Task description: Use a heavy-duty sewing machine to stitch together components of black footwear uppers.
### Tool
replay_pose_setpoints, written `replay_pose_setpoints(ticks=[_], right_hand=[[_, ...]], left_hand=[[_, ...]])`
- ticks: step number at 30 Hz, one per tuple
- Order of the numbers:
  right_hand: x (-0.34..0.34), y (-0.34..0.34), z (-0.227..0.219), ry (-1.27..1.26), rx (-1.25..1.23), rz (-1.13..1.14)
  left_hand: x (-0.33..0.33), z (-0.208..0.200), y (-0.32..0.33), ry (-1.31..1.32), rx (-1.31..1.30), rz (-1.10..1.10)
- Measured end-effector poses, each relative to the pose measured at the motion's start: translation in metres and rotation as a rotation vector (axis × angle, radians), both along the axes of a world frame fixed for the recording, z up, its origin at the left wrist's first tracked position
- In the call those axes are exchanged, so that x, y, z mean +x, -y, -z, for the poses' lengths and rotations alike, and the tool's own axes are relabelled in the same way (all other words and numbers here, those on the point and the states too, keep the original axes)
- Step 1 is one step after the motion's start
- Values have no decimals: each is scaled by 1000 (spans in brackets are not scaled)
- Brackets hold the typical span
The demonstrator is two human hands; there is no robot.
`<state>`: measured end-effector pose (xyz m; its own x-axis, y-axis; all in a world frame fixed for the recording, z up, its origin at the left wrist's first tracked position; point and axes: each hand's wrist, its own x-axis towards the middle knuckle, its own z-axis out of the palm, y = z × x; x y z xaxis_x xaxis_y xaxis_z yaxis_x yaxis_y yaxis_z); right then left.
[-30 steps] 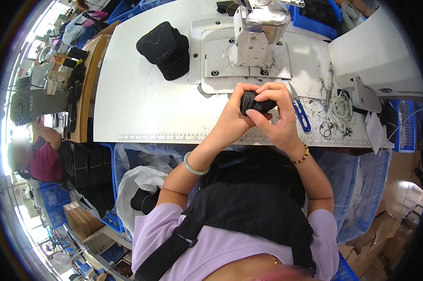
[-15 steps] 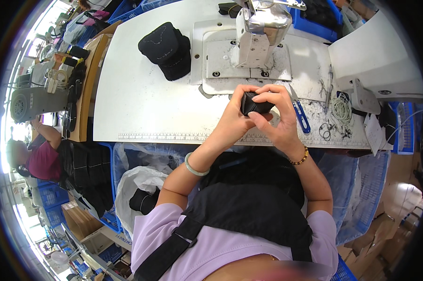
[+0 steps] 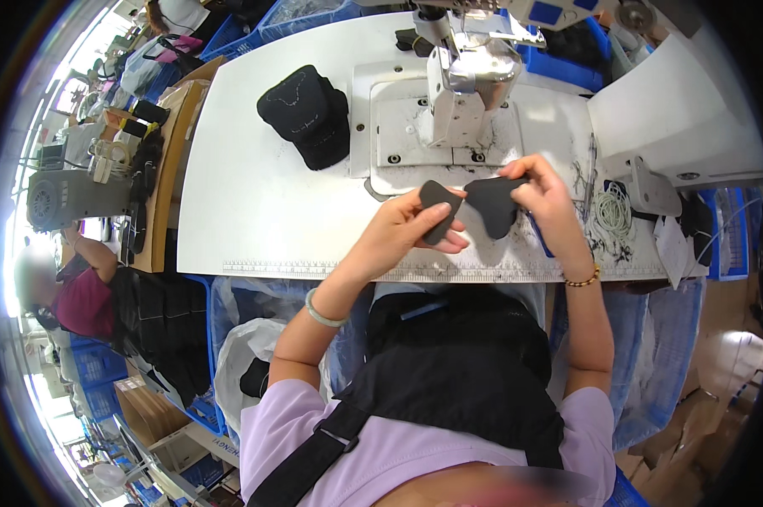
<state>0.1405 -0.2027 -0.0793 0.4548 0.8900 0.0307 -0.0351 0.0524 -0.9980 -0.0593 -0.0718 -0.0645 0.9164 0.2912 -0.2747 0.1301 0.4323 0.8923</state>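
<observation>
Two bare hands are above the white, smooth table (image 3: 229, 211), in front of the pale metal sewing machine (image 3: 461, 118). The left hand (image 3: 396, 228) is narrow: its thumb presses a black, flat, rounded piece of soft-looking material (image 3: 438, 213) against the fingers. The right hand (image 3: 552, 207) pinches the upper right edge of a black, curved, wider piece (image 3: 493, 205), which hangs near the first one; whether their edges touch, I cannot tell. Under the right hand, the blue-handled snips (image 3: 542, 237) are mostly hidden. To the left lies a black stack with thin, light stitching (image 3: 304, 114).
</observation>
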Motion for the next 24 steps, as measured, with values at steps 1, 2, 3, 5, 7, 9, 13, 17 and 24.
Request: replay_pose_setpoints(ticks=[1,2,3,5,7,9,13,17,24], right_hand=[[11,2,-6,-26,-35,29],[22,3,-11,-50,-71,54],[31,2,-12,-13,-9,146],[59,-1,-5,-7,8,241],[83,1,0,31,-12,275],[98,-3,13,298,-303,272],[95,-5,16,652,-189,325],[56,-22,-4,1063,-114,458],[28,2,-24,1024,-98,501]], left_hand=[[-2,-2,-6,-2,87,-48],[-6,-9,-13,-41,142,-116],[-8,-17,-25,-56,236,-142],[-8,-42,-53,-57,481,-264],[13,-78,-82,-146,863,-368],[42,-92,-127,-179,1416,-417],[122,-42,-231,-313,2270,-215],[132,4,-292,-608,2084,15],[111,-62,-284,-278,1906,246]])
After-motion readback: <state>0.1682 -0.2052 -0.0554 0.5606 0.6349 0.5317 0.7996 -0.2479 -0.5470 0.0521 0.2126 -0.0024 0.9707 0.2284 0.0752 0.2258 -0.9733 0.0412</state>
